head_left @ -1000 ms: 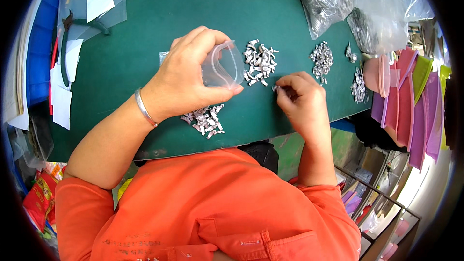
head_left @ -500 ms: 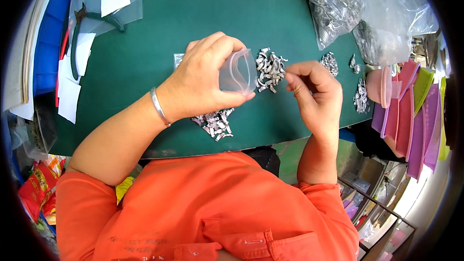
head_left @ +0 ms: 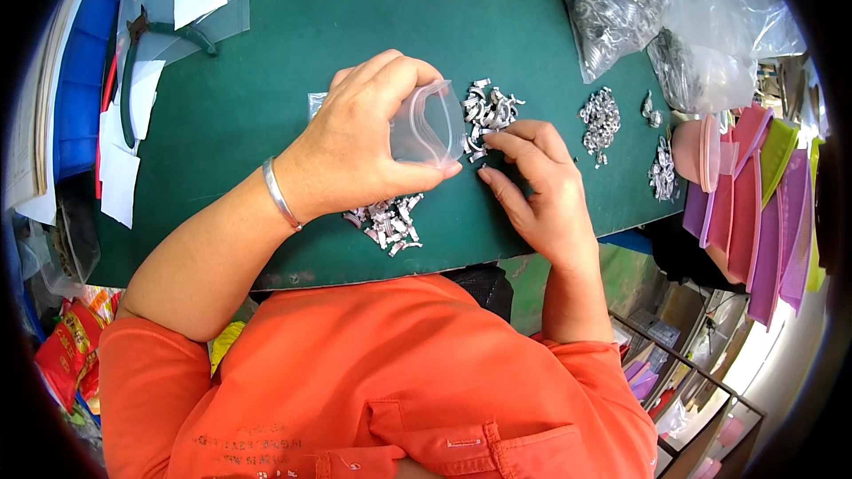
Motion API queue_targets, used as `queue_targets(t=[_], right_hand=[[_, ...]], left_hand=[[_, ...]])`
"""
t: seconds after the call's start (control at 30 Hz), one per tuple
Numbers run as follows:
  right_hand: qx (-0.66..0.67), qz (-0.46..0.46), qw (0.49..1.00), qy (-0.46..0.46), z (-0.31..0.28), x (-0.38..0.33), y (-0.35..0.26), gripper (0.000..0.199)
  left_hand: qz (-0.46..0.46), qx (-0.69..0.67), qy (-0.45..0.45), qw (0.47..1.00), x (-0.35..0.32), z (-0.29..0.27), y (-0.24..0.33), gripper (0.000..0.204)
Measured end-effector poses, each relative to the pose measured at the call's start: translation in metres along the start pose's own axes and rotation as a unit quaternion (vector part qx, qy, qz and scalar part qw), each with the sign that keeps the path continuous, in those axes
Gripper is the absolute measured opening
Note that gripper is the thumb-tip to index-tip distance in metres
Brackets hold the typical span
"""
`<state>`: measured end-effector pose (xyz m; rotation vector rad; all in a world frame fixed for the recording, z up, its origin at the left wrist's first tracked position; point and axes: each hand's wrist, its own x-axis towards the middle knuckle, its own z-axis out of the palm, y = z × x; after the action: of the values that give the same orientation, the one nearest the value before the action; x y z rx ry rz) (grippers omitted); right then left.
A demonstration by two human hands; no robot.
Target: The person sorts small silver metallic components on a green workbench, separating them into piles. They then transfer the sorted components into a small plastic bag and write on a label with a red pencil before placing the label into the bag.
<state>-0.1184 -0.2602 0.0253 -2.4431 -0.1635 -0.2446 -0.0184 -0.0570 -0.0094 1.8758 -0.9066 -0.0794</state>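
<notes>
My left hand [head_left: 351,137] is closed around a small clear plastic bag [head_left: 426,129], its mouth spread wide and facing right. Just right of that mouth lies a pile of small curved silvery metal pieces [head_left: 488,106]. My right hand [head_left: 548,197] is at the pile's lower right edge, thumb and forefinger apart, with no piece visible between them. A second heap of similar pieces [head_left: 389,223] sits under my left wrist, close to the table's near edge. Part of another clear bag [head_left: 316,104] shows behind my left hand.
On the green table [head_left: 293,35], smaller metal parts [head_left: 601,120] lie at the right, near a pink cup [head_left: 688,155]. Large clear bags of metal parts [head_left: 612,13] fill the far right. Green-handled cutters [head_left: 131,80] and paper slips [head_left: 118,164] lie left. Pink and purple bins [head_left: 745,195] stand right.
My right hand has moved left to the edge of the metal pile, with thumb and forefinger farther apart. My left hand still holds the bag, shifted slightly left in view.
</notes>
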Motion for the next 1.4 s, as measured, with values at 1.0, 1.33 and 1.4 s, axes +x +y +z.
queue_targets(t=[1.0,1.33,1.4], right_hand=[[-0.026,-0.025,0.996,-0.084,-0.004,-0.012,0.005,0.022],[0.043,0.103,0.993,-0.028,-0.018,0.006,-0.007,0.016],[0.141,0.062,0.988,0.019,-0.007,0.016,-0.018,0.016]], left_hand=[[-0.001,-0.003,0.002,1.000,0.000,0.000,0.000,0.055],[0.005,0.000,0.005,1.000,0.000,0.001,-0.001,0.054],[0.001,-0.005,0.004,1.000,-0.001,0.001,0.000,0.053]])
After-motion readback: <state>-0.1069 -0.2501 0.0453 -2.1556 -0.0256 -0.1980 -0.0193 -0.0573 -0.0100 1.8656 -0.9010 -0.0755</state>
